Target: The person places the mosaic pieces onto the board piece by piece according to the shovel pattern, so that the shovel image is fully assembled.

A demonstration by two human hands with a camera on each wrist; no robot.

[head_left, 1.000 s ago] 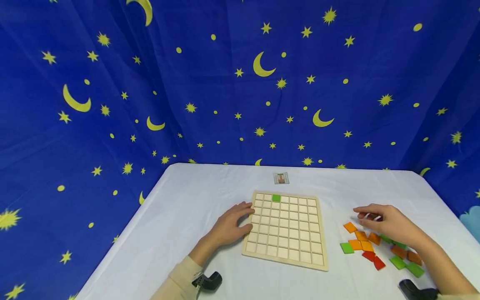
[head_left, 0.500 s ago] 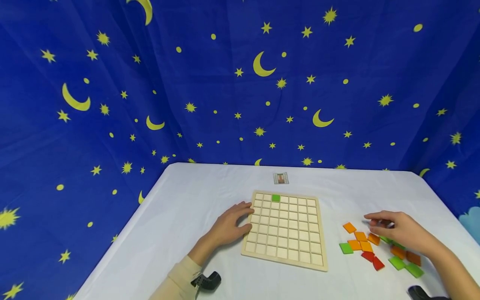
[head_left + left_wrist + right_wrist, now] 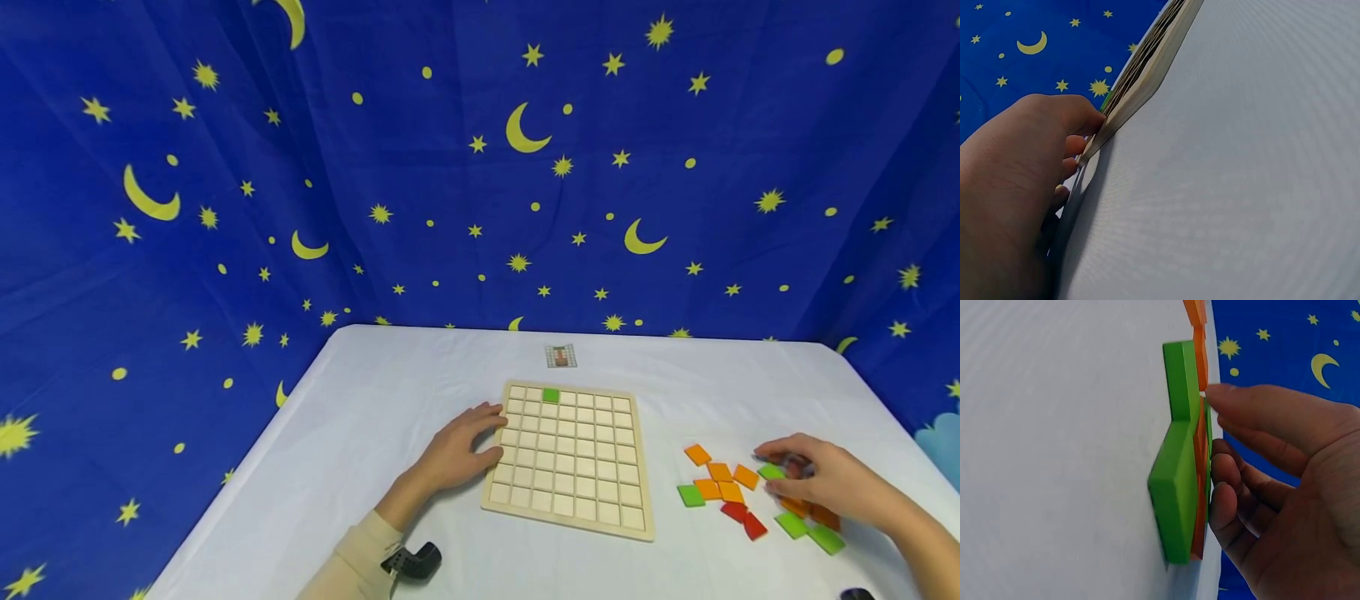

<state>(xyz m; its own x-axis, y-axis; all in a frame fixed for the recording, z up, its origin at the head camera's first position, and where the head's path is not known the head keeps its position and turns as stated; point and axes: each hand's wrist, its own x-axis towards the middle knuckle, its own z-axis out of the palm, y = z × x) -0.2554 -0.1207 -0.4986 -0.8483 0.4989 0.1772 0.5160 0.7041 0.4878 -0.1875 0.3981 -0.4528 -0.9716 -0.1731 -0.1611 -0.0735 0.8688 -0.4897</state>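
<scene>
Resting left hand (image 3: 456, 452), fingers apart, against board (image 3: 566, 457) at lower centre; poised with right hand (image 3: 834, 481), thumb and fingertips apart, over green tile (image 3: 771, 472), lower right. Could drag nearby orange tile (image 3: 796, 507) along, being crowded, or skew board by sideways pressure.

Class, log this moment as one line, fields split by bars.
left hand: touching left edge of wooden board | right hand: over loose tiles | green tile: on board, far row | picture card: beyond board
</scene>
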